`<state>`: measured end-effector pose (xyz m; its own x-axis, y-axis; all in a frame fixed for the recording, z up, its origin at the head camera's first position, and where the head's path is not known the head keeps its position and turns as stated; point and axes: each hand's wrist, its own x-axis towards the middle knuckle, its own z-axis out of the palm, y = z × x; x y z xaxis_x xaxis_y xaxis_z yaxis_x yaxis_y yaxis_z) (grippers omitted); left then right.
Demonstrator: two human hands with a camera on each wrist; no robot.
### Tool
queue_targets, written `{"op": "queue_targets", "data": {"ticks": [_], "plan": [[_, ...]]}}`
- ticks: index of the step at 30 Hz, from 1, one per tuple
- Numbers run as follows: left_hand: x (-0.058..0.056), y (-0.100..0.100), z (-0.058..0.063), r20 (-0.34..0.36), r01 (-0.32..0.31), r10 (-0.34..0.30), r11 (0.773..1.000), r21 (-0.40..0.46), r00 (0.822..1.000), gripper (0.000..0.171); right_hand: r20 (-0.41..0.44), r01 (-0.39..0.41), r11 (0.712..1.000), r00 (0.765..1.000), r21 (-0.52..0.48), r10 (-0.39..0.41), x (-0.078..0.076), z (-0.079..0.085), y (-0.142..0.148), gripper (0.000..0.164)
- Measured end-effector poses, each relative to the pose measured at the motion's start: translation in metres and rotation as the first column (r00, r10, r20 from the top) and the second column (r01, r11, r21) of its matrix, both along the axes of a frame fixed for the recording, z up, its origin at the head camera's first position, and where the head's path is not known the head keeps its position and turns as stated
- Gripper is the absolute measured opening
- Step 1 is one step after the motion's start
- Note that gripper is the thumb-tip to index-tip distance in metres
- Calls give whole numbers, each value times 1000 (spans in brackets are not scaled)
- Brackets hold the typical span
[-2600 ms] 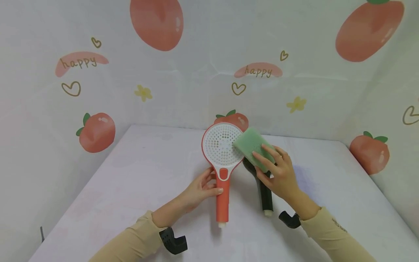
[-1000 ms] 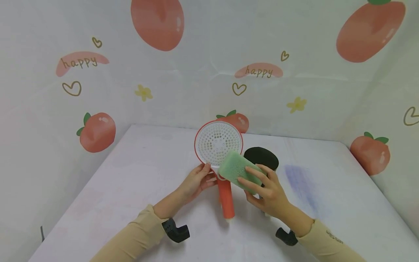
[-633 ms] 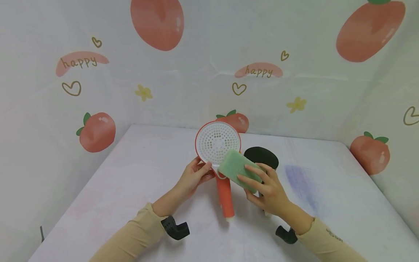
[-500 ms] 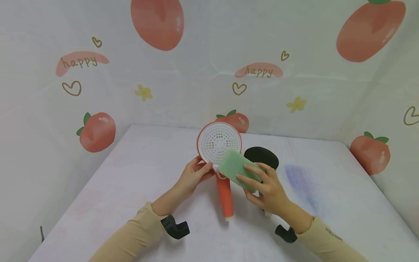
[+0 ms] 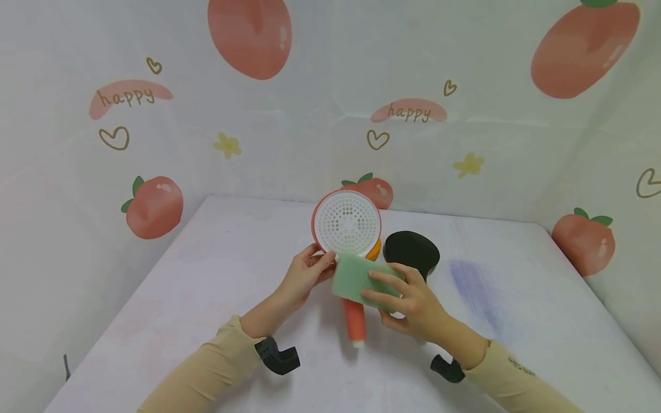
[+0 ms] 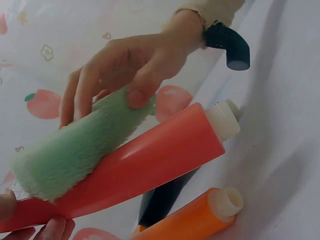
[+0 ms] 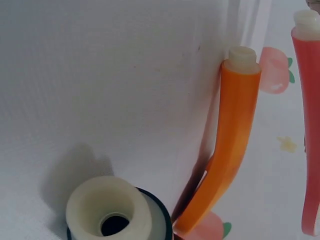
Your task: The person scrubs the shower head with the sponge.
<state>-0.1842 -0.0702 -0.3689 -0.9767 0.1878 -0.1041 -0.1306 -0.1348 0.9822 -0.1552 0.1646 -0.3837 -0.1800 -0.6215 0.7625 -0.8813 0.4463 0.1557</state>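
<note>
In the head view my left hand (image 5: 302,281) pinches a red shower head (image 5: 355,321) at its neck, the white perforated face (image 5: 347,223) turned towards me. My right hand (image 5: 415,307) grips a green sponge (image 5: 358,281), which covers the shower head's neck and upper handle. The left wrist view has the sponge (image 6: 75,150) lying against the red handle (image 6: 150,155), my right hand (image 6: 130,65) above it and my left fingertips (image 6: 55,227) at the lower left. Only the red handle (image 7: 310,120) shows at the right wrist view's edge.
A black shower head (image 5: 411,252) lies on the white table (image 5: 248,241), partly hidden by my right hand. An orange shower head (image 7: 232,125) lies behind the red one. A patterned cloth wall (image 5: 304,132) stands behind the table.
The sponge has moved down and left, from the right edge of the perforated face to the neck and upper handle. My left hand has shifted up from the handle to the neck.
</note>
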Motion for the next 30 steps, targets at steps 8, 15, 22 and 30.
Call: {"op": "queue_targets", "data": {"ticks": [8, 15, 22, 30], "plan": [[-5, -3, 0, 16, -79, 79, 996, 33, 997, 40, 86, -112, 985, 991, 130, 101, 9, -3, 6, 32], [-4, -3, 3, 23, -95, 94, 994, 54, 995, 38, 8, -170, 980, 985, 103, 170, 7, -5, 4, 31], [0, -3, 4, 31, -70, 68, 996, 53, 997, 37, -8, -70, 998, 998, 8, 70, -3, -3, 3, 29], [3, -2, 5, 40, -57, 54, 996, 76, 998, 39, 37, 39, 997, 999, -68, -36, -12, -3, 5, 30]]}}
